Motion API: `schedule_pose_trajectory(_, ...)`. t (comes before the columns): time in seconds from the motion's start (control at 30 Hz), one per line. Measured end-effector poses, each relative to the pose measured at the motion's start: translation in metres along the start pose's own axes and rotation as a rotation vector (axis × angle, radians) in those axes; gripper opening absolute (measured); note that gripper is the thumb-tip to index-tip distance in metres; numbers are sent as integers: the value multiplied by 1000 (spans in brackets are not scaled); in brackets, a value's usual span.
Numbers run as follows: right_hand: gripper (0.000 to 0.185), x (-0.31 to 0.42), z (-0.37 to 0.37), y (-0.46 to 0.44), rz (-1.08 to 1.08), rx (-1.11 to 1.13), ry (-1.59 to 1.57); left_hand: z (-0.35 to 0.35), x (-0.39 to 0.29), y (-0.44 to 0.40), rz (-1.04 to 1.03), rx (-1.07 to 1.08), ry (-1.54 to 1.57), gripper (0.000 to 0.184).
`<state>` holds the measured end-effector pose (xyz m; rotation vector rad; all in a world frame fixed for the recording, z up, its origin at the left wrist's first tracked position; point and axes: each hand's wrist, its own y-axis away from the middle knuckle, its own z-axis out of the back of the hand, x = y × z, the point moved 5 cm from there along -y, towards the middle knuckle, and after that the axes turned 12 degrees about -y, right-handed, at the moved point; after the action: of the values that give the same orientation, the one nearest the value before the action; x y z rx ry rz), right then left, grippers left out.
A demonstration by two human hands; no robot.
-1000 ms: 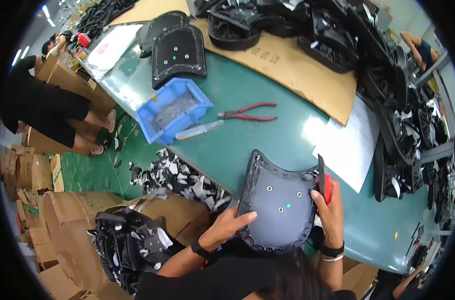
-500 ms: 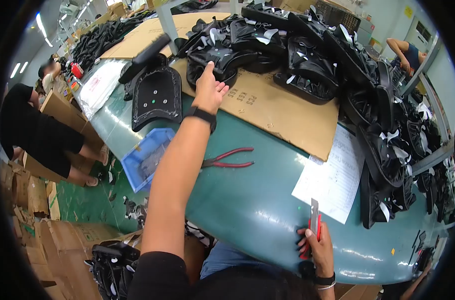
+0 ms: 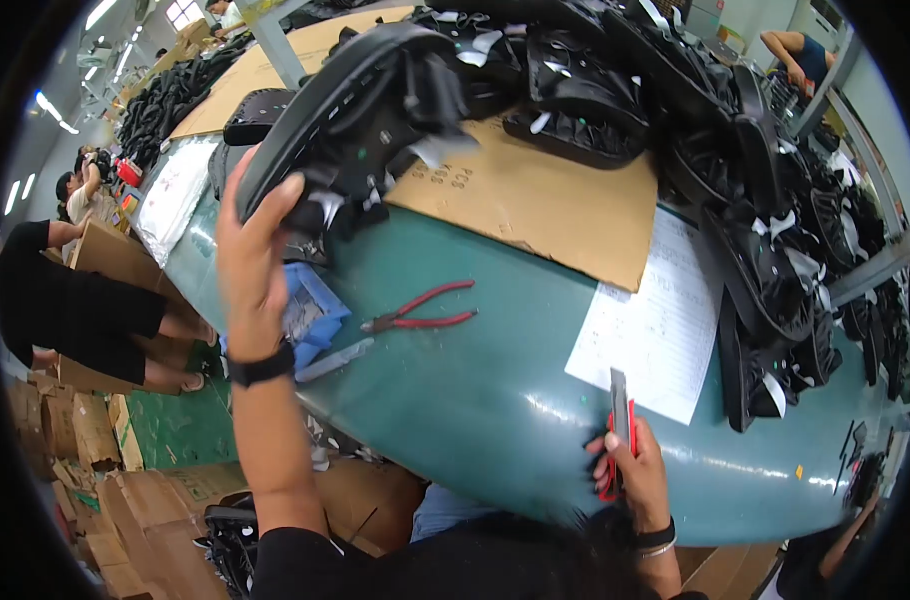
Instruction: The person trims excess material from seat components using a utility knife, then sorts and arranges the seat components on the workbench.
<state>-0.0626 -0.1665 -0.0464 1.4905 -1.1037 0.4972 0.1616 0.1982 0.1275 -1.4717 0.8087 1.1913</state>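
Observation:
My left hand (image 3: 257,255) grips the edge of a black padded shell (image 3: 350,130) with gathered dark lining and white tabs. The shell is raised and tilted above the left side of the green table (image 3: 445,385), partly blurred. In my right hand (image 3: 640,470) is a red utility knife (image 3: 619,430), its blade pointing away from me, low over the table's near side. Red-handled pliers (image 3: 425,308) lie between the two hands. Just right of my left hand is a blue plastic bin (image 3: 320,308), partly hidden, with small scraps in it.
Similar black shells (image 3: 585,95) are heaped at the back and right, some on a cardboard sheet (image 3: 535,200). A printed paper (image 3: 655,320) lies near the knife. Metal posts (image 3: 272,45) rise from the table. A person in black (image 3: 75,290) stands at the left beside cartons.
My left hand has taken a black shell from the pile and brought it left and nearer. My right hand still holds the knife in nearly the same place. The view has shifted slightly.

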Motion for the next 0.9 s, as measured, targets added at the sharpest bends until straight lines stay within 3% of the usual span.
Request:
schedule_pose_trajectory(0.07,29,2,1,6,28,-28,2,6,-2,26,-2,60,-3,43)
schedule_pose_trajectory(0.13,29,16,5,16,280,-169,-103,-22,11,48,168,238,142,35)
schedule_pose_trajectory(0.2,30,16,12,25,341,-211,-100,-53,58,77,423,410,109,29)
schedule_pose_trajectory(0.27,30,17,18,34,403,-291,-104,-96,82,111,545,737,37,26)
schedule_pose_trajectory(0.33,30,7,21,45,334,-288,-75,-127,104,131,501,987,-133,29)
schedule_pose_trajectory(0.4,31,-10,21,50,290,-172,462,-139,103,137,305,1220,-649,33)
schedule_pose_trajectory(0.43,31,-4,17,56,436,-160,550,-138,88,139,-68,1013,-823,35)
schedule_pose_trajectory(0.47,31,3,15,60,429,-160,554,-132,68,152,-430,774,-973,39)
schedule_pose_trajectory(0.5,31,3,15,64,216,-156,398,-135,38,161,-637,765,-1023,48)
schedule_pose_trajectory(0.53,31,-3,15,66,3,-155,241,-134,24,176,-673,868,-918,50)
schedule_pose_trajectory(0.6,32,3,19,62,108,-136,332,-141,13,215,-826,1035,-857,50)
schedule_pose_trajectory(0.67,33,34,5,59,561,-37,772,-140,43,239,-818,943,-885,44)
schedule_pose_trajectory(0.7,39,44,0,58,632,-15,868,-140,50,241,-813,939,-880,44)
schedule_pose_trajectory(0.77,43,67,-17,48,655,69,1022,-134,53,239,-792,811,-737,33)
schedule_pose_trajectory(0.9,53,88,-54,25,632,266,1323,-132,50,236,-747,765,-663,26)
